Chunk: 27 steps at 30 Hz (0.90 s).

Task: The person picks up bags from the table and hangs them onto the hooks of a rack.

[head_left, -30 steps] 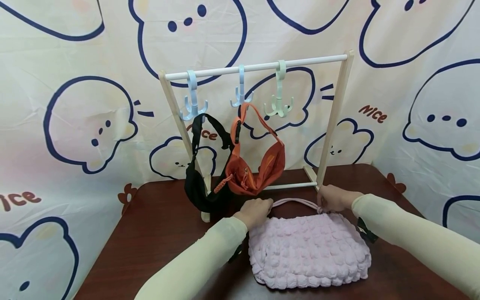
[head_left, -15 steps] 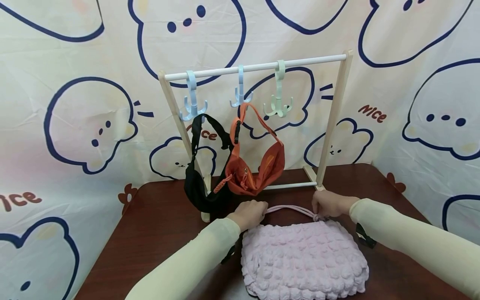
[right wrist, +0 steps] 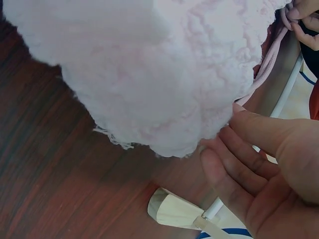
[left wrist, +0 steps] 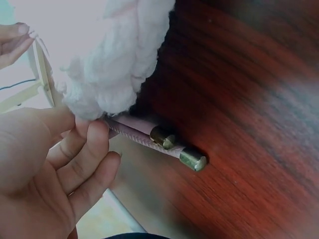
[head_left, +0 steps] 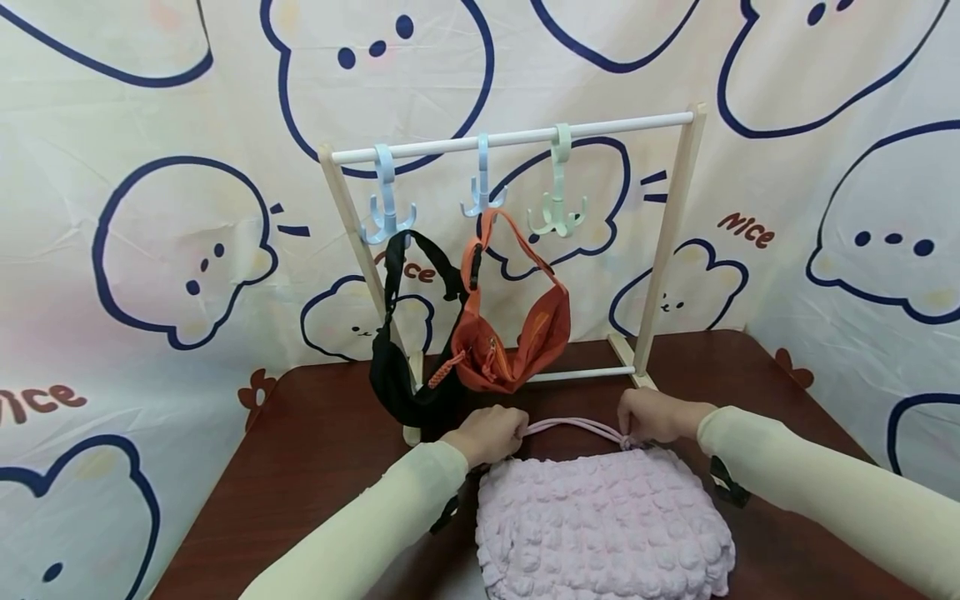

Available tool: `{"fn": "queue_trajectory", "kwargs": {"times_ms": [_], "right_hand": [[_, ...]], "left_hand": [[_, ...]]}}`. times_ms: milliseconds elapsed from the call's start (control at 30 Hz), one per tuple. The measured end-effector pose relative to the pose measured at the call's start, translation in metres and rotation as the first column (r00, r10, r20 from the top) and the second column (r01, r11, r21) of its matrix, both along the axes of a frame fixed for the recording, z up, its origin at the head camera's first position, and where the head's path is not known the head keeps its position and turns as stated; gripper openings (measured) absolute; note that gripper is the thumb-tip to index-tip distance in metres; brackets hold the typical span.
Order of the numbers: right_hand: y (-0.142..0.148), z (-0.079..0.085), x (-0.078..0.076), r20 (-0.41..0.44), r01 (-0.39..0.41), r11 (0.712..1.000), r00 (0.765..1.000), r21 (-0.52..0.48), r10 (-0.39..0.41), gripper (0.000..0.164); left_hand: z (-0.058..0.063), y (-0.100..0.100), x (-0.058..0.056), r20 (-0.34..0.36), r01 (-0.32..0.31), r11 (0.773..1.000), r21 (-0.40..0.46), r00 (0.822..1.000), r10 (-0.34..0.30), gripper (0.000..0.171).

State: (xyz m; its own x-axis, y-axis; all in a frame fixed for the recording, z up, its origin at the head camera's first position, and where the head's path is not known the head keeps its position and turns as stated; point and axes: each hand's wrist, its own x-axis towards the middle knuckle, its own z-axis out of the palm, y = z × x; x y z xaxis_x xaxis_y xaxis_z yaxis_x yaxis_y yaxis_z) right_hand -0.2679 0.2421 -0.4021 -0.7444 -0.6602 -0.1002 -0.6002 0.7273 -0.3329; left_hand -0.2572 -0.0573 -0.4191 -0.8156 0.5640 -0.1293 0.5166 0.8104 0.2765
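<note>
A pale pink handbag [head_left: 600,521] with a puffy, bubbled surface lies on the table below both hands. My left hand [head_left: 491,435] pinches the left end of its pink cord strap [head_left: 570,422]. Close by in the left wrist view, two cord ends with metal caps [left wrist: 193,159] stick out past the fingers. At the bag's upper right corner, my right hand [head_left: 652,415] pinches the strap near its knot [head_left: 627,442]. In the right wrist view, the right hand's thumb and fingers [right wrist: 249,167] meet at the bag's edge, and the pinched part is hidden.
Behind the bag stands a rack with a white rail [head_left: 622,126] and wooden legs [head_left: 670,242]. Two blue hooks [head_left: 386,196] and a green hook [head_left: 558,183] hang from it. A black bag [head_left: 408,400] and an orange bag [head_left: 510,354] hang at its left and middle.
Both hands have drawn the pink bag toward me and slightly left, its lower edge now leaving the head view. The rack and the hanging bags stay in place.
</note>
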Motion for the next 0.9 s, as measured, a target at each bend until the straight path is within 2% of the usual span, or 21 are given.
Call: {"fn": "queue_trajectory", "kwargs": {"times_ms": [333,467,633,733,900], "right_hand": [[-0.005,0.002,0.004,0.037,-0.004,0.999,0.999,-0.041,0.006,0.016],[-0.005,0.001,0.006,0.051,0.002,0.999,0.999,-0.042,0.0,0.014],[-0.004,-0.001,0.008,0.086,0.047,0.999,0.995,-0.003,-0.046,0.009],[-0.003,-0.002,0.008,0.102,0.07,0.997,0.992,0.026,-0.073,0.01],[-0.002,-0.003,0.008,0.123,0.1,0.993,0.987,0.055,-0.106,0.011]], "left_hand": [[0.0,-0.01,0.0,0.051,-0.009,1.0,0.017,0.999,0.008,0.008],[-0.002,-0.012,0.001,0.044,-0.008,1.0,0.011,0.999,0.007,0.008],[-0.005,-0.015,0.001,0.005,-0.007,1.0,-0.004,1.0,0.008,0.012],[-0.006,-0.017,0.001,-0.015,-0.022,1.0,-0.021,1.0,0.021,0.014],[-0.007,-0.02,0.0,-0.006,-0.054,0.998,-0.044,0.999,0.054,0.018]]}}
